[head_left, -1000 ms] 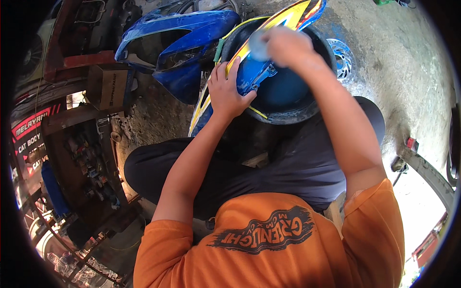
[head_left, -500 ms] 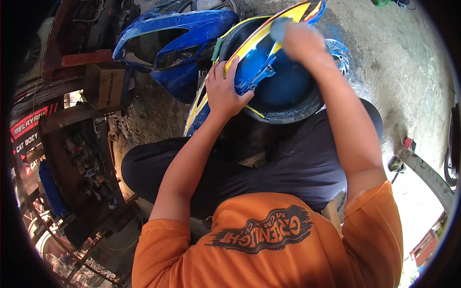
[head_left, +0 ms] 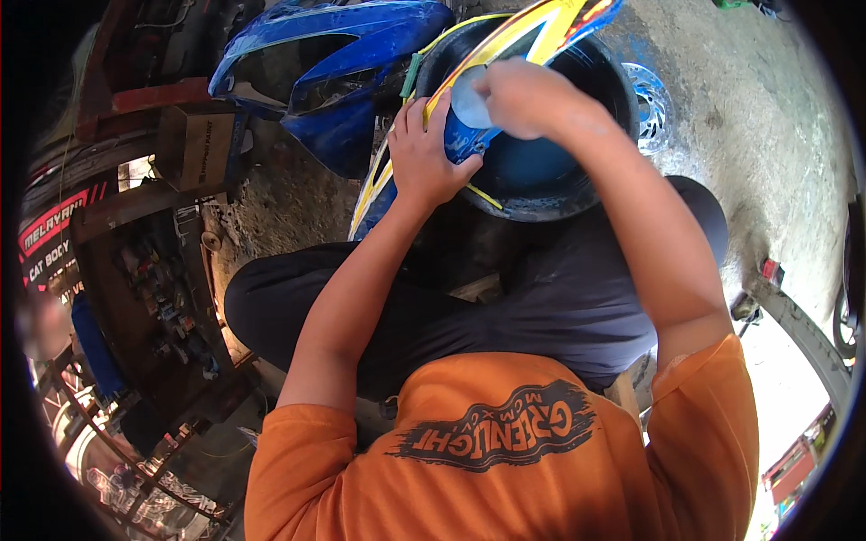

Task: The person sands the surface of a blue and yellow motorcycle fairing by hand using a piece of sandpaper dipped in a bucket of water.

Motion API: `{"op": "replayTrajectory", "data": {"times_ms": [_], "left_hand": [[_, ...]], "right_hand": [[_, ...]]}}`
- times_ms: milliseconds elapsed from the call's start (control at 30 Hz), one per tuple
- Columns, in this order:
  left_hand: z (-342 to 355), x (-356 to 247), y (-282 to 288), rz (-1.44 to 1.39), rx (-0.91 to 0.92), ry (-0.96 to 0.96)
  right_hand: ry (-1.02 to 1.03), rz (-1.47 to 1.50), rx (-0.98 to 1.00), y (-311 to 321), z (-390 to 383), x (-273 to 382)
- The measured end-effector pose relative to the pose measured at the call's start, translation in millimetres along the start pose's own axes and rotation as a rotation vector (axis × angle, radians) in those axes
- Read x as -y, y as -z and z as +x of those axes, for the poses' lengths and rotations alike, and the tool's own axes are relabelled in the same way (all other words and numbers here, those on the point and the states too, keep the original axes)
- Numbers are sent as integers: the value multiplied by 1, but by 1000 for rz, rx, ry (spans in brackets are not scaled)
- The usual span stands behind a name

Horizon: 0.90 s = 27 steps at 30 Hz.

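A long motorcycle body panel (head_left: 552,34), yellow and blue with a dark red line, lies slantwise over a round black tub (head_left: 591,185). My left hand (head_left: 422,155) grips the panel's lower middle, fingers on its outer face and thumb on the blue inner edge. Against the panel's blue part, just above that thumb, lies a grey-blue rounded sheet (head_left: 469,97) that looks like sandpaper. Closed on the sheet is my right hand (head_left: 532,97), slightly blurred, above the tub's opening. Bluish water (head_left: 534,171) seems to stand in the tub.
Left of the tub, another blue body panel (head_left: 329,90) rests on the concrete floor. A brake disc (head_left: 646,108) lies against the tub's right side. Further left stand a cardboard box (head_left: 194,149) and a wooden shelf (head_left: 162,298) with small items.
My right hand has drawn the grey-blue sheet down and left along the panel, from near its upper end toward my left hand. The left hand keeps its hold.
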<state>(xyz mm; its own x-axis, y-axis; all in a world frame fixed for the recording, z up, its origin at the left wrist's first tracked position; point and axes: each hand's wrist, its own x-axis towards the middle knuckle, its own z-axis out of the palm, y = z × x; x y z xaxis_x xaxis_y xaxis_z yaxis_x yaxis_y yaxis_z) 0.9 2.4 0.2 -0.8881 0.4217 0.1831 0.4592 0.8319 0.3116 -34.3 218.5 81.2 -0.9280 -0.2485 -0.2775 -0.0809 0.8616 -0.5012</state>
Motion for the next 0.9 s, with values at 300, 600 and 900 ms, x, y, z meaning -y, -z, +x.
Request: {"op": "replayTrajectory", "data": {"times_ms": [300, 600, 900], "left_hand": [[2, -2, 0, 18, 3, -2], [1, -2, 1, 21, -25, -18], [0, 0, 1, 1, -13, 2]], "right_hand": [[-79, -219, -98, -3, 0, -17], [-209, -188, -184, 14, 4, -38], [-208, -218, -309, 20, 13, -59]]}}
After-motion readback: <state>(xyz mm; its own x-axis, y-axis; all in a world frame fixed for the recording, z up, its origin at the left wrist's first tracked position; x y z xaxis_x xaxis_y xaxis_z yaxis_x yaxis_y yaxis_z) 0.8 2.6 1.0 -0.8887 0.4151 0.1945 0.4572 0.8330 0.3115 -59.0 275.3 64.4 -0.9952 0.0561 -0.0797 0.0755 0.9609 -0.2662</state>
